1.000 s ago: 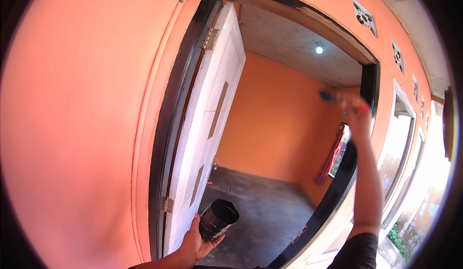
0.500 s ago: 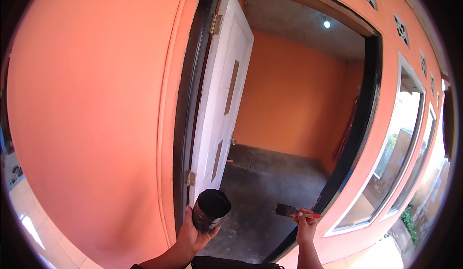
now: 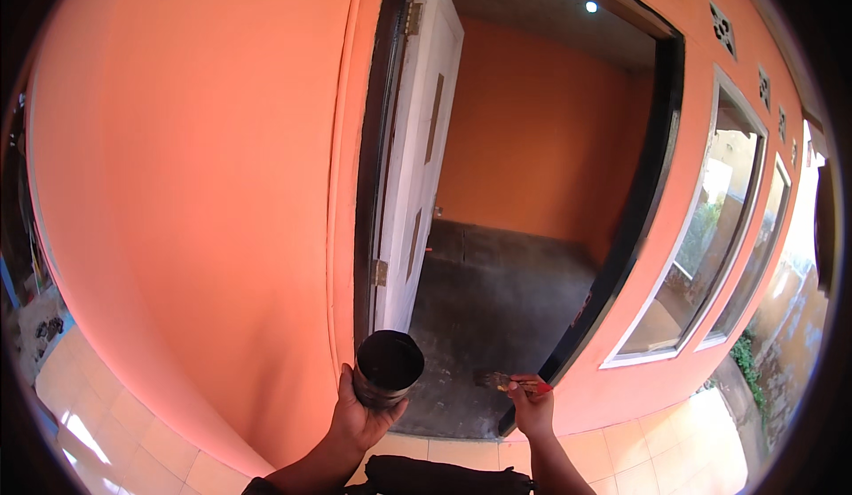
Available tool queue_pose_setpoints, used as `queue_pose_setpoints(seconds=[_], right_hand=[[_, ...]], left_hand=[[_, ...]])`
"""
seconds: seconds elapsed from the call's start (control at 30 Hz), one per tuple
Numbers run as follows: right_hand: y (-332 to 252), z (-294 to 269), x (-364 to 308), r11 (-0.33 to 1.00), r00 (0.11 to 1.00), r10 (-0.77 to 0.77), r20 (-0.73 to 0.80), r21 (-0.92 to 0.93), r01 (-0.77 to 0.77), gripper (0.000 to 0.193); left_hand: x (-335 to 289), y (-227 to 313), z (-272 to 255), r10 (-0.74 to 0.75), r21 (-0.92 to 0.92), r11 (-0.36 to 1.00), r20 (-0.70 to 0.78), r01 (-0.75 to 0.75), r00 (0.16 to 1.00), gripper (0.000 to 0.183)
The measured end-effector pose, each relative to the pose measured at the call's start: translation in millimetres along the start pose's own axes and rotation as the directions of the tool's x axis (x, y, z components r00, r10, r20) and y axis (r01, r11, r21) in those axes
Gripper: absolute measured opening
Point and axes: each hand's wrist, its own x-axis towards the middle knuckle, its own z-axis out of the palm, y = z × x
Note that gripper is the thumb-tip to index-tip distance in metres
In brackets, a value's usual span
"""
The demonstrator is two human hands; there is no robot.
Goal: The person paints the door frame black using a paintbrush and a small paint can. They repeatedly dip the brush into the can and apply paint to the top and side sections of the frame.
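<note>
Fingers of the left hand (image 3: 358, 422) are partly open, curved around the lower side of a dark cylindrical can (image 3: 389, 375), with the thumb on its left side. The can is held with its open top facing up; its inside is dark and the fill level cannot be determined.

Fingers of the right hand (image 3: 532, 413) are closed on the handle of a paintbrush (image 3: 504, 380). The handle end is red; the dark bristles point left, toward the can, and are apart from it.

Both items are held in front of a doorway with a black door frame (image 3: 670, 78). A white door (image 3: 412, 144) stands open at the left jamb, on metal hinges (image 3: 381, 273). Beyond the opening lies a dark grey floor (image 3: 497, 308); outside it, a light tiled floor (image 3: 630, 459). An orange wall (image 3: 204, 193) flanks the frame. To the right are windows (image 3: 697, 260) with white surrounds, below patterned vent blocks (image 3: 721, 29).
</note>
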Motion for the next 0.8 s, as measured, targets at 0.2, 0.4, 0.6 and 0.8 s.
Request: queue_pose_setpoints(seconds=[0.2, 0.4, 0.6, 0.8], right_hand=[[-43.8, -34.4, -31.0, 0.998, 0.996, -0.055, -0.066, -0.036, 0.053, 0.017], [-76.3, -88.0, -41.2, 0.992, 0.976, -0.13, -0.174, -0.024, 0.128, 0.018], [-103.7, -148.9, -61.4, 0.98, 0.961, -0.198, -0.193, -0.017, 0.199, 0.02], [-129.0, -196.7, -83.0, 0.97, 0.937, -0.235, -0.259, -0.001, 0.243, 0.018]], left_hand=[[-23.8, -18.6, 5.4, 0.001, 0.029, 1.0, 0.059, -0.003, 0.998, 0.077], [-33.9, -56.3, 18.7, -0.026, 0.023, 0.999, 0.073, 0.024, 0.997, 0.073], [-39.9, -114.4, 36.0, -0.097, -0.036, 0.994, 0.119, 0.102, 0.988, 0.065], [-47.8, -162.4, 40.6, -0.126, -0.04, 0.991, 0.115, 0.131, 0.985, 0.081]])
